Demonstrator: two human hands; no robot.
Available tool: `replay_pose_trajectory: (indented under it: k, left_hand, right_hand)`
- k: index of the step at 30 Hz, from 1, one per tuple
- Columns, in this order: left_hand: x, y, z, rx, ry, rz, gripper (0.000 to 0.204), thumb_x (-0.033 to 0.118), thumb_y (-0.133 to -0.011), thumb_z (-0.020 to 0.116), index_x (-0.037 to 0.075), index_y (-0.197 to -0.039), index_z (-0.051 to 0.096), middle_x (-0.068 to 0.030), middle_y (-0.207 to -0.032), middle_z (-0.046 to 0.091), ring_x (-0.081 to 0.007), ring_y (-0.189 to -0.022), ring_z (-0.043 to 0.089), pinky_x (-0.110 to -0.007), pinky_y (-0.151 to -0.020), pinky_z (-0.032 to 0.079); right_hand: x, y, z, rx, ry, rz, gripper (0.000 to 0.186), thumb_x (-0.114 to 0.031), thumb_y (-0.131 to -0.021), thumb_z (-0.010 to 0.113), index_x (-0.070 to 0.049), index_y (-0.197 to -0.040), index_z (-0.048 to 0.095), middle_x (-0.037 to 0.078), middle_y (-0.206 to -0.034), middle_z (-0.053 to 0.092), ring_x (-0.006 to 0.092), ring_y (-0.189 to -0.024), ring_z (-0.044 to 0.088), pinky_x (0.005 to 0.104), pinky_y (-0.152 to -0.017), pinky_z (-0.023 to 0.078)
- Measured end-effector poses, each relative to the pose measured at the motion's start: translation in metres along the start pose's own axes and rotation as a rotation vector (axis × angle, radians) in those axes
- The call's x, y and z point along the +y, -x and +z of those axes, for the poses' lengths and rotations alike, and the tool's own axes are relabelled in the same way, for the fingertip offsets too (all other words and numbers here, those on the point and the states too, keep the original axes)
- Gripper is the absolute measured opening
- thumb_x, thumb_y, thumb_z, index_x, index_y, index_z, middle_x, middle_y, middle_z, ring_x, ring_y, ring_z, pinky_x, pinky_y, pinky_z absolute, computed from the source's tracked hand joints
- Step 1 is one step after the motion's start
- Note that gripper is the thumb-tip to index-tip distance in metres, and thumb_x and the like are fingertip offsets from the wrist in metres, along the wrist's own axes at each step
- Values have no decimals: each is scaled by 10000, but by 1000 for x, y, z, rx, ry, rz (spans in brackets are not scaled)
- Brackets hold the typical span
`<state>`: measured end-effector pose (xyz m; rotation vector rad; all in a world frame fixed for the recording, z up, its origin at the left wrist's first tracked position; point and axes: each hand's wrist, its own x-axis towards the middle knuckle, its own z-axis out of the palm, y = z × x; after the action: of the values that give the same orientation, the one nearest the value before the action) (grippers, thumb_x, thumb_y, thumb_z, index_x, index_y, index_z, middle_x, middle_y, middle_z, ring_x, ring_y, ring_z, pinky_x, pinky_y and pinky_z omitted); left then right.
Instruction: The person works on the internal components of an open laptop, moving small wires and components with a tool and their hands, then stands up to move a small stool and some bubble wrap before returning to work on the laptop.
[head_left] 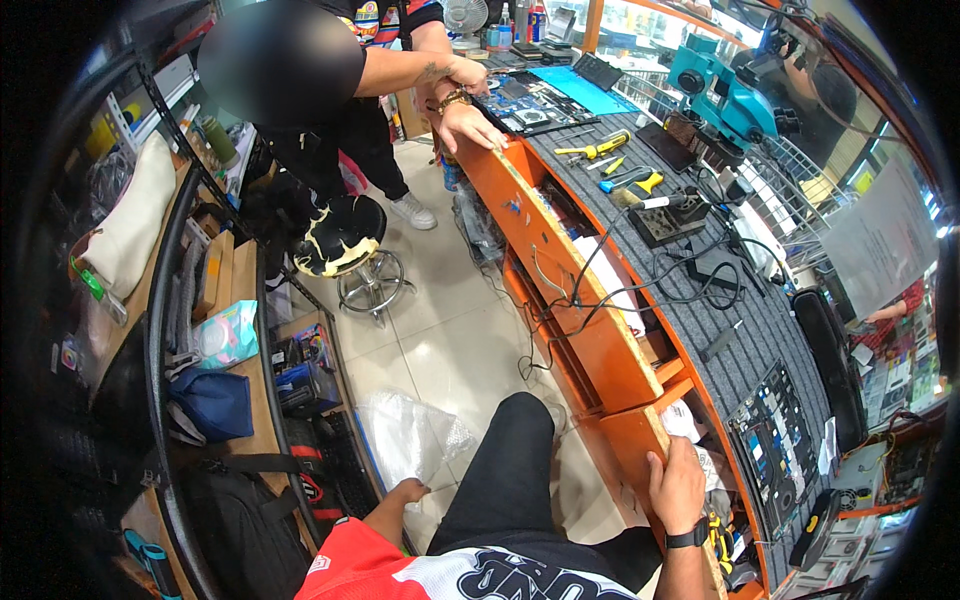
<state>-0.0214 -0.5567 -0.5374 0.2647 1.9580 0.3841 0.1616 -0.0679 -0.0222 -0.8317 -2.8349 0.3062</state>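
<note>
Jutting from the desk [770, 330], one orange drawer [620, 450], standing open; its front edge is clasped by the right hand [677, 487], with fingers clamped over it; inside, a yellow-and-black tool [718, 540] is stored; beside it on the desk, one opened laptop [775, 450] is laid; at floor level, clear plastic wrap [400, 430] is neared by the left hand [408, 492], whose finger state cannot be told; farther along, a second drawer [605, 350] is touched by a co-worker's hand [470, 125].
</note>
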Motion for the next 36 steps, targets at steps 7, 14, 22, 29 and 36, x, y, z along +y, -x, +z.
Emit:
replay_pose_trajectory:
  k: [7,14,22,29,36]
  left_hand:
    - [-11,-6,9,9,14,11,607,557,-943,629,-7,-1054,820,-236,-992,797,-395,-999,758,-476,-929,569]
    - [-2,-6,9,17,63,-24,612,550,-932,642,-20,-1078,812,-249,-1035,794,-407,-1040,751,-474,-958,565]
    - [8,-7,4,-30,-115,24,585,555,-991,596,63,-1228,807,-238,-1246,760,-394,-1187,711,-466,-1082,514]
    - [19,-8,9,35,1,68,590,505,-926,640,-37,-1101,795,-301,-1158,751,-449,-1133,715,-490,-1013,544]
    - [12,-36,-5,126,64,15,587,448,-917,670,-42,-1227,766,-308,-1245,735,-443,-1200,698,-475,-1068,530]
  right_hand:
    - [1,1,2,2,2,6,336,-155,-962,736,13,-1214,591,256,-1043,659,464,-986,659,533,-831,529]
    - [1,2,2,15,-14,-1,327,-152,-968,733,8,-1207,578,271,-1062,667,479,-1020,663,545,-850,527]
    - [0,2,-1,50,24,-12,318,-158,-971,724,11,-1212,603,246,-1035,664,454,-989,660,530,-839,535]
    - [-10,-10,-10,116,-51,52,478,-236,-1008,749,33,-1361,572,255,-1228,608,449,-1139,613,491,-974,501]
    - [-49,-123,1,11,15,-329,519,-216,-1022,720,23,-1453,556,251,-1238,613,453,-1154,600,494,-1012,488]
